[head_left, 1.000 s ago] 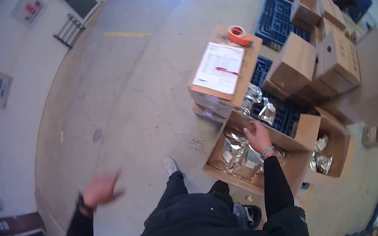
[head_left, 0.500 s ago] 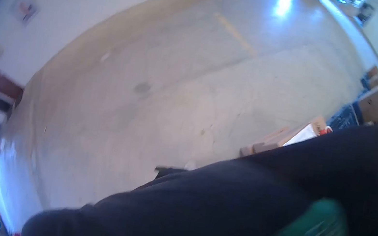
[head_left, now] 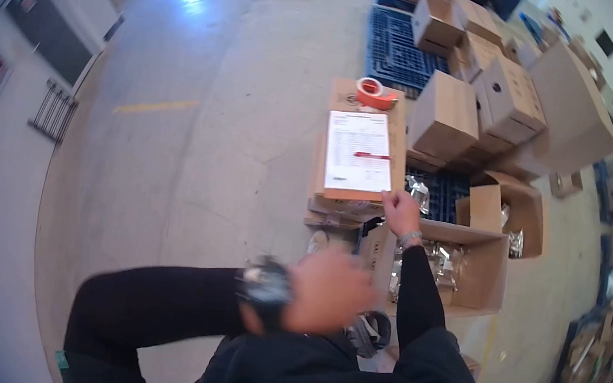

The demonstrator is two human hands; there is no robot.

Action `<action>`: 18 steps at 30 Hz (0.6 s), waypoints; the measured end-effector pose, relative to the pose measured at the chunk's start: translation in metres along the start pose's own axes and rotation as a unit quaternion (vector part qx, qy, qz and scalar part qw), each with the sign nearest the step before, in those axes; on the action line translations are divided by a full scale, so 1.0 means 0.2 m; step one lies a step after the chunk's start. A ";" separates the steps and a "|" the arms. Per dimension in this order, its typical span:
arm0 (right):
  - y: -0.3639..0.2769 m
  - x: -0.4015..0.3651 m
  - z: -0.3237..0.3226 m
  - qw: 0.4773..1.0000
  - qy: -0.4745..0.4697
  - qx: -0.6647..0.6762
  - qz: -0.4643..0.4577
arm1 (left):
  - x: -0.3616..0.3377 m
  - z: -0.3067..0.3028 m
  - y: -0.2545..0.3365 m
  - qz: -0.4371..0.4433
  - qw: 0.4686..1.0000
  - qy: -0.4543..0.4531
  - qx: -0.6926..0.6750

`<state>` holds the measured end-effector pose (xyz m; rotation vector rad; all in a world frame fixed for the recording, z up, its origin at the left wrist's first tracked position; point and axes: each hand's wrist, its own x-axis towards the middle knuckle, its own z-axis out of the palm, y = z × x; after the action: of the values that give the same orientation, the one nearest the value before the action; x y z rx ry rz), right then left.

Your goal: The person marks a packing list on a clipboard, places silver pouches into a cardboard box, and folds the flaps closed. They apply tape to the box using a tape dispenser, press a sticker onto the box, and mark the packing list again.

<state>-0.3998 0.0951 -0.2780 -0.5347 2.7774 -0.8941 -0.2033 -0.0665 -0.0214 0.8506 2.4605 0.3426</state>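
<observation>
While the right hand (head_left: 401,213) is held with its fingers curled at the near right corner of the brown board (head_left: 353,196), whether that corner is gripped or only touched cannot be told. From this nearer hand, the board and its paper (head_left: 356,137) are laid forward and leftward on a cardboard box (head_left: 346,96), their long axis pointed away from the body. The left hand (head_left: 327,290) is held farther back, too blurred for its finger position to be judged.
</observation>
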 end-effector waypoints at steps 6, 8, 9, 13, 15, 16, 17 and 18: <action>0.17 0.65 0.31 0.995 0.018 -0.083 -0.052 | 0.24 0.64 -1.15 -0.159 0.913 -0.069 -0.371; 0.23 0.81 0.45 0.980 -0.016 -0.193 -0.035 | 0.46 0.87 -1.38 -0.340 0.557 0.172 -0.738; 0.26 0.84 0.52 0.978 -0.006 -0.205 -0.043 | 0.55 0.97 -1.47 -0.342 0.559 0.158 -0.739; 0.39 0.95 0.68 0.980 -0.054 -0.193 -0.007 | 0.89 1.16 -1.69 -0.442 0.465 0.269 -0.718; 0.36 0.91 0.71 0.980 -0.043 -0.196 -0.003 | 0.98 1.17 -1.75 -0.458 0.484 0.267 -0.696; 0.34 0.89 0.72 0.980 -0.020 -0.200 -0.012 | 1.02 1.17 -1.79 -0.448 0.473 0.279 -0.705; 0.34 0.88 0.73 0.982 0.004 -0.189 -0.016 | 1.06 1.12 -1.83 -0.438 0.462 0.292 -0.714; 0.35 0.88 0.73 0.982 0.000 -0.188 -0.008 | 1.09 1.08 -1.86 -0.440 0.464 0.285 -0.714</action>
<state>-0.5418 0.0016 -0.4468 -0.6111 2.9583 -0.3662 -0.4202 -0.2021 -0.4307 -1.3624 1.5623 1.9724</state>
